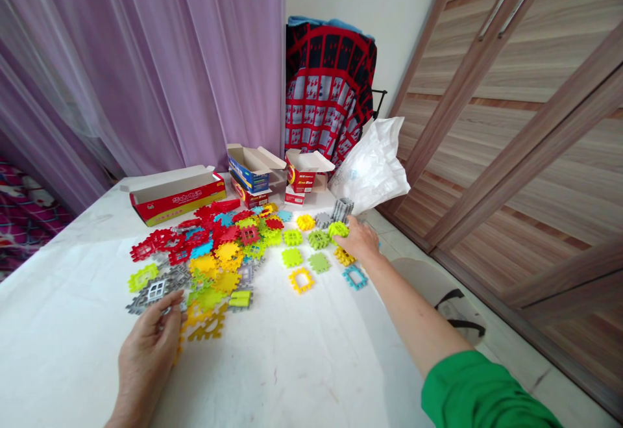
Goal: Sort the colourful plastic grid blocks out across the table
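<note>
Left hand (pixel 146 350) is at the near left of the table, fingers (pixel 171 306) curled and partly spread. They are at or touching the near edge of a gray window tile (pixel 156 291). Can't tell if it has a real grip on it.

Right arm is stretched far across the table, green sleeve (pixel 472 392) at the near right. Right hand (pixel 359 239) is palm-down, fingers (pixel 343 237) bunched, tips at a lime-green waffle tile (pixel 338 228). Contact looks likely, but grip can't be confirmed from this view. Gray stacked tiles (pixel 342 210) stand just beyond that hand.

Main pile of interlocking plastic tiles (pixel 219 252), mostly red, yellow, lime and blue, lies left of center on a white table cover (pixel 73 304). Loose tiles are spread right of the pile, well apart from it, including a yellow frame tile (pixel 301 280) and a teal frame tile (pixel 354 276).

Far edge: red toy box (pixel 172 195) lying open at left, blue box (pixel 248 169) on more boxes at center, open red box (pixel 304 171) to its right. White plastic bag (pixel 372 168) at far right corner.

Behind: lilac curtain (pixel 146 45) at left, red-and-navy patterned garment (pixel 326 84) hanging at center, wood-grain sliding wardrobe doors (pixel 511 90) at right.
</note>
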A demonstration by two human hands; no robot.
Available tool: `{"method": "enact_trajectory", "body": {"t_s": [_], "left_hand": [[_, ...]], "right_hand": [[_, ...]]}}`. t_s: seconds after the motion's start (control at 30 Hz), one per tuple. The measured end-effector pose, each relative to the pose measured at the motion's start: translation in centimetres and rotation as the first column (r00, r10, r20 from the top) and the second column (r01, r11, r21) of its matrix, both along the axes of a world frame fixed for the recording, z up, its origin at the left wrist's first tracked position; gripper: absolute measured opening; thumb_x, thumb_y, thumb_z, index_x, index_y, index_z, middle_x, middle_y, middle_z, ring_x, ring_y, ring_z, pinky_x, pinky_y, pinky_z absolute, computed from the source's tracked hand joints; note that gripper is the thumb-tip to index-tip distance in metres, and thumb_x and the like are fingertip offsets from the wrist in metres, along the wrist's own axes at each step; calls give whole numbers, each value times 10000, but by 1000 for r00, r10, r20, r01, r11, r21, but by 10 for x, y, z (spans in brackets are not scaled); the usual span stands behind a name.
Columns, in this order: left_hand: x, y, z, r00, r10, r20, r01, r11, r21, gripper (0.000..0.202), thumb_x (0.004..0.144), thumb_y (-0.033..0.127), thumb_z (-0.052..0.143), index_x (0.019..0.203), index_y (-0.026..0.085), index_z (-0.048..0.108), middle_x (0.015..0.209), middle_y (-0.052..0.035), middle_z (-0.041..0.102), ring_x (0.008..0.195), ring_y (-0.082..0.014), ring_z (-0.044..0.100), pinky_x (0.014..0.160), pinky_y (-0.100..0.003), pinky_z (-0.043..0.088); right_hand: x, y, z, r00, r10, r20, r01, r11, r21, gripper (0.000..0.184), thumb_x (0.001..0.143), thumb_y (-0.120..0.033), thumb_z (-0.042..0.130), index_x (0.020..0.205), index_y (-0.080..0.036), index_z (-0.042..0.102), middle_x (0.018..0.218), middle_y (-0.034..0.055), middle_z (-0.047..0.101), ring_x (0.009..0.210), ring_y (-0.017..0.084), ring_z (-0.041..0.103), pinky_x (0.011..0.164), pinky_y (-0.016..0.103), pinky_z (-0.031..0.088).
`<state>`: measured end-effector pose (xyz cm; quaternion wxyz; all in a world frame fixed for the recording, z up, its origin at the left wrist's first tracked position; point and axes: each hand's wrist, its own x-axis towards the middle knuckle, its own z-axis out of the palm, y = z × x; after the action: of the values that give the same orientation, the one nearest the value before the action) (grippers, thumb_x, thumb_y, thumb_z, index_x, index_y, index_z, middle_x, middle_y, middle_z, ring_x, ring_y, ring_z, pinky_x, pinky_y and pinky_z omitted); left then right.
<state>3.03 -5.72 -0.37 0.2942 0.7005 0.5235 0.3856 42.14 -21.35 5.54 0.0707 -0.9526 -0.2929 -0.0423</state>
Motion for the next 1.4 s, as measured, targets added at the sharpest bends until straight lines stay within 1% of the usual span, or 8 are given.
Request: {"method": "enact_trajectory", "body": {"t_s": [0.27, 0.53, 0.77, 0.9, 1.17, 1.4], "left_hand": [[-1, 0, 2, 1000, -3, 9, 3, 1000, -6, 422, 730, 521, 516, 987, 234, 688, 731, -15, 714, 603, -178, 661, 556, -268, 518], [-1, 2, -4, 1000, -8, 17, 8, 1000, 5, 393, 746, 503, 529, 990, 240, 689, 715, -10, 715, 579, -168, 650, 547, -261, 517], [-2, 2, -3, 1000, -5, 27, 5, 1000, 7, 386, 745, 501, 533, 987, 245, 690, 758, -12, 727, 594, -164, 656, 555, -263, 523], [-2, 2, -3, 1000, -6, 20, 6, 1000, 6, 400, 740, 504, 531, 992, 240, 692, 740, -14, 723, 602, -170, 660, 552, -262, 521], [-2, 1, -2, 1000, 1, 13, -1, 1000, -7, 412, 736, 506, 527, 1003, 237, 689, 698, -10, 714, 585, -174, 658, 537, -259, 515], [-2, 2, -3, 1000, -9, 16, 9, 1000, -13, 429, 739, 519, 525, 1013, 231, 687, 687, -13, 709, 584, -177, 660, 528, -258, 508]], "right_hand": [[0, -1, -1, 1000, -10, 2, 10, 1000, -28, 638, 790, -491, 628, 1335, -190, 488, 1113, 145, 685, 1093, 315, 601, 860, 393, 455], [3, 0, -2, 1000, -8, -5, 7, 999, -53, 630, 799, -465, 611, 1348, -187, 477, 1112, 149, 689, 1091, 314, 609, 858, 390, 457], [5, 2, -2, 1000, -16, -9, 16, 998, -59, 610, 798, -454, 603, 1335, -189, 483, 1098, 142, 693, 1085, 308, 618, 853, 388, 457], [4, 2, -1, 1000, -14, -4, 14, 998, -54, 592, 790, -439, 611, 1320, -203, 492, 1097, 138, 692, 1081, 310, 618, 847, 388, 456], [1, 0, 3, 1000, -9, -15, 8, 997, -71, 612, 763, -490, 652, 1283, -202, 507, 1083, 134, 693, 1084, 314, 615, 848, 386, 455], [1, 1, 3, 1000, -9, -19, 7, 995, -100, 553, 791, -455, 624, 1274, -212, 506, 1073, 132, 697, 1070, 310, 623, 837, 385, 457]]}}
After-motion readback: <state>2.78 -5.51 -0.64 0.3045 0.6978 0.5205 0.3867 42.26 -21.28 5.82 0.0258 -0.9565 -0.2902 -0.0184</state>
